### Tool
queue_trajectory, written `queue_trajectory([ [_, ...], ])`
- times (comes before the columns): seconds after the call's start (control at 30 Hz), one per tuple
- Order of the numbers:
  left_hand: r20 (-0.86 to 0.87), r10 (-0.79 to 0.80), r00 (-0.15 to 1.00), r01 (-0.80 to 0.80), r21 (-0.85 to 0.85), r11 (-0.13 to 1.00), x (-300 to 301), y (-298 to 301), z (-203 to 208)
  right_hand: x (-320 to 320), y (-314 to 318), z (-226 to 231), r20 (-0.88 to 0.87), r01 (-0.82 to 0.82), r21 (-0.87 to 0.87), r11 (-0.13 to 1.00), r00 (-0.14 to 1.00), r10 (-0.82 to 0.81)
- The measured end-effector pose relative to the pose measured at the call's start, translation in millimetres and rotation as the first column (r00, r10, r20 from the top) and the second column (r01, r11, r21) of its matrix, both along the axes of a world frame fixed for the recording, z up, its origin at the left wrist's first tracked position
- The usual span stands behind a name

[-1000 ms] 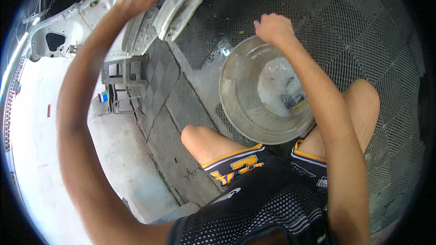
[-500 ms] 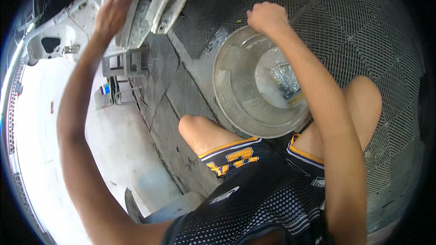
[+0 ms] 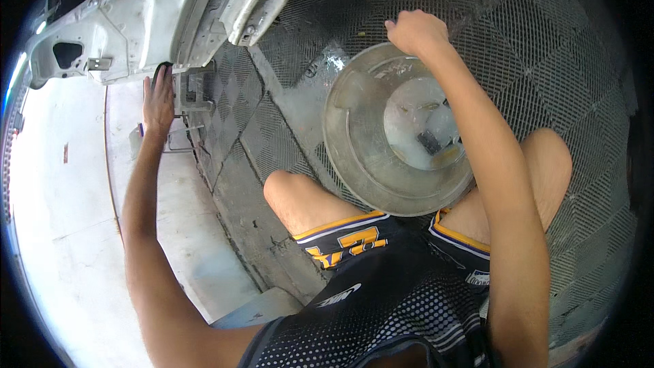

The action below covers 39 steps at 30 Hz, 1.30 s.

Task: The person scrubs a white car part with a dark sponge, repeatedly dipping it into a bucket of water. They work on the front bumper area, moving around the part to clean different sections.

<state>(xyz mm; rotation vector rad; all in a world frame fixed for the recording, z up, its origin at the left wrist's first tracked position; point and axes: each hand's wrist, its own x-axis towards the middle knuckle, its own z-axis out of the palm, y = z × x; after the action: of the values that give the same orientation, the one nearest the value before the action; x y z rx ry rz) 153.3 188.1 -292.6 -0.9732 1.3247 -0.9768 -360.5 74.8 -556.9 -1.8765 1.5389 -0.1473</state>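
Observation:
My left hand (image 3: 159,105) reaches up at the left, fingers stretched toward the lower edge of a pale, unpainted-looking car body panel (image 3: 146,20). A thin black pad (image 3: 163,70) shows between and beyond the fingers, against the panel's edge. My right hand (image 3: 419,33) is closed in a fist just beyond the far rim of a round, translucent grey tub (image 3: 354,157). What that fist holds, if anything, is hidden. Cloudy water (image 3: 409,140) lies in the tub, with a small dark block (image 3: 429,142) in it. My right forearm hides part of the tub.
The tub stands on dark ribbed floor tiles (image 3: 545,34), between my bent knees. A white panel (image 3: 75,197) stretches along the left side. Behind my left hand is a grey step stool or stand (image 3: 197,88). Another curved metal piece (image 3: 262,0) overhangs at the top.
My left hand has come down along the car panel to its lower edge. My right fist has shifted slightly right. Light glitter on the tub's water has faded, showing the block more clearly.

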Motion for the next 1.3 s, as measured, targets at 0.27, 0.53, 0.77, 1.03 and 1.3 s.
queue_trajectory([
  [0.27,-0.827,-0.512,-0.233,-0.434,-0.383,0.816,-123,40,-179,1,10,1,-0.019,0.06,-0.396,0.916,0.997,-0.073],
  [0.53,0.057,-0.307,-0.95,-0.294,0.167,0.941,-253,59,-237,11,100,3,0.171,-0.233,-0.684,0.692,0.87,0.462],
  [0.77,0.485,-0.593,-0.642,-0.244,0.604,0.758,-214,65,-278,41,108,-153,-0.171,-0.325,0.275,0.905,0.909,0.379],
  [1.03,0.642,-0.529,-0.555,0.0,0.636,0.772,-207,63,-256,44,132,-229,-0.349,-0.304,0.054,0.951,0.887,0.303],
  [1.3,0.674,-0.6,-0.431,-0.063,0.641,0.765,-176,49,-254,46,126,34,0.247,-0.031,0.956,0.293,0.625,-0.741],
])
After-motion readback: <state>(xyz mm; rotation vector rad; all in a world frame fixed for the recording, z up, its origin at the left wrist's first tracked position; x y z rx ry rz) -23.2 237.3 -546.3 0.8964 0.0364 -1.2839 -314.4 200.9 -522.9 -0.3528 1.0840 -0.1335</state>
